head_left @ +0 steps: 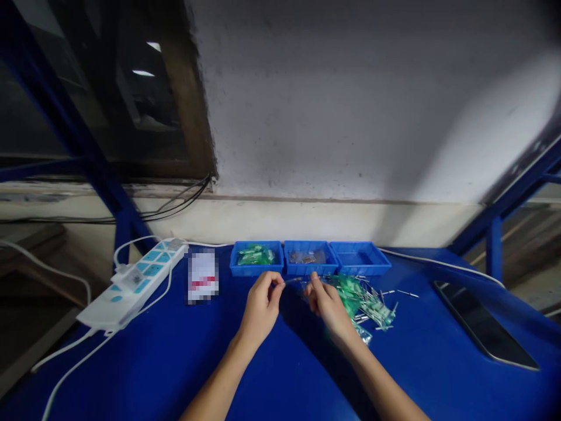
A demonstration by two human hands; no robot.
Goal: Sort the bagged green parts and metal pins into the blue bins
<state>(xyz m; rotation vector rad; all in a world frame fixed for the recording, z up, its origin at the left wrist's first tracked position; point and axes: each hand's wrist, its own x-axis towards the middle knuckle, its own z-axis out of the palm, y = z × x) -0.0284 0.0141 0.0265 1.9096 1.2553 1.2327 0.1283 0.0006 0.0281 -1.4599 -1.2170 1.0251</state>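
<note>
My left hand (pixel 264 297) is closed in a pinch on a thin greyish rod-like piece (pixel 292 281), which sticks out toward the right. My right hand (pixel 325 299) is also closed, thumb against the fingers; whatever it may hold is too small to tell. Just right of that hand lies a loose pile of thin metal rods and green-and-white pieces (pixel 377 310), some in clear and green plastic bags (pixel 348 290). Behind the hands stand three blue bins: the left bin (pixel 256 271) holds green pieces, the middle bin (pixel 310 269) small metal pieces in plastic, and the right bin (pixel 362 270) shows a bare bottom.
A white power strip (pixel 131 286) with plugs and cables lies at the left of the blue table (pixel 175 362). Near it is a blurred white packet (pixel 203 275). A dark phone (pixel 482 321) rests at the right. Blue frame posts and a wall stand behind.
</note>
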